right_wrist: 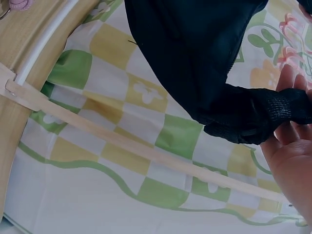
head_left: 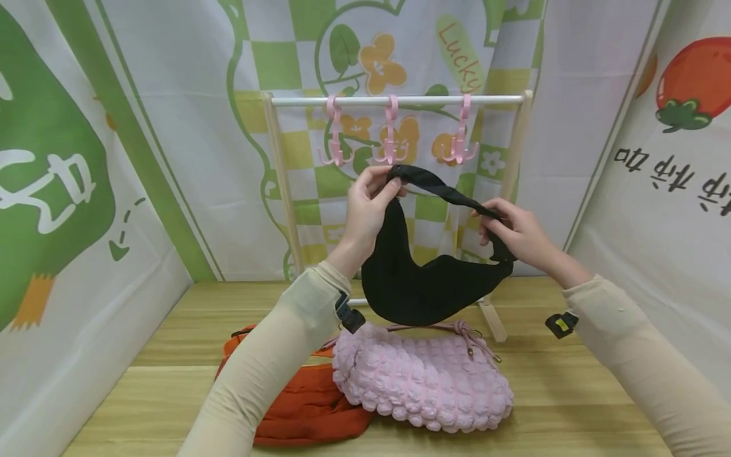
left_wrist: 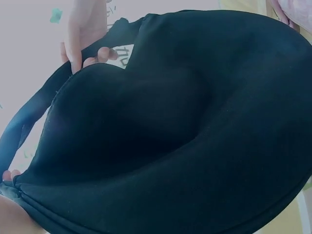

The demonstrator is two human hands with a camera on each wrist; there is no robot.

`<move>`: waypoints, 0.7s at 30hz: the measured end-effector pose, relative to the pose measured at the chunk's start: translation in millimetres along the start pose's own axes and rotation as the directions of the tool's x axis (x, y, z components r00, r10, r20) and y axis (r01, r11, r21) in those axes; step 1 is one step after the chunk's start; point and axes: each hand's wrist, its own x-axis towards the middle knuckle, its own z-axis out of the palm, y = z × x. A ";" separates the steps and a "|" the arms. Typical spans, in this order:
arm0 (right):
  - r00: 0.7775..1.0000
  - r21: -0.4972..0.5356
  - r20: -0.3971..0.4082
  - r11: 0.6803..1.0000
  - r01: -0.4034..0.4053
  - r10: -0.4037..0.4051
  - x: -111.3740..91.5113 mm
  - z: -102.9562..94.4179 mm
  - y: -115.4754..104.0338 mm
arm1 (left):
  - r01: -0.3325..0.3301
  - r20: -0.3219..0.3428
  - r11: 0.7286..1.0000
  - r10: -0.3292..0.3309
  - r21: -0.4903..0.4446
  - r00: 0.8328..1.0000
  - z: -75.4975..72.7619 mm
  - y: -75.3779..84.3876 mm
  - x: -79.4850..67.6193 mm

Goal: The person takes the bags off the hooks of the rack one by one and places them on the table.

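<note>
A black cloth shoulder bag hangs in the air in front of the rack, its body sagging below its strap. My left hand pinches the strap's left end between thumb and fingers, just under the hooks. Farther along to the right, my right hand grips the same strap near its other end. The bag's smooth side fills most of the left wrist view. Seen from the right wrist, the strap's gathered end lies across the fingers of my right hand.
Behind the bag stands a rack with a white bar and wooden posts. Three pink hooks hang from the bar. On the wooden table lie a pink puffy bag and an orange bag, partly under my left arm. Printed cloth encloses the space.
</note>
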 end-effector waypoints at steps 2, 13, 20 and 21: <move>1.000 0.014 -0.007 1.000 -0.008 0.008 -0.4 -1.5 -0.6 | 0.008 0.001 1.000 -0.008 0.003 1.000 -0.9 -0.3 -1.0; 0.998 0.136 -0.029 0.989 -0.051 0.056 -2.7 -9.5 0.7 | 0.012 -0.011 1.000 -0.012 0.015 1.000 -3.8 -3.3 -4.3; 0.995 0.188 -0.043 0.979 -0.075 0.085 -4.9 -13.0 -2.0 | 0.004 -0.010 1.000 -0.003 0.013 1.000 -5.4 -4.3 -5.6; 0.996 0.192 -0.043 0.979 -0.074 0.083 -5.2 -13.5 -2.3 | 0.003 -0.011 1.000 -0.002 0.014 1.000 -5.6 -4.3 -5.9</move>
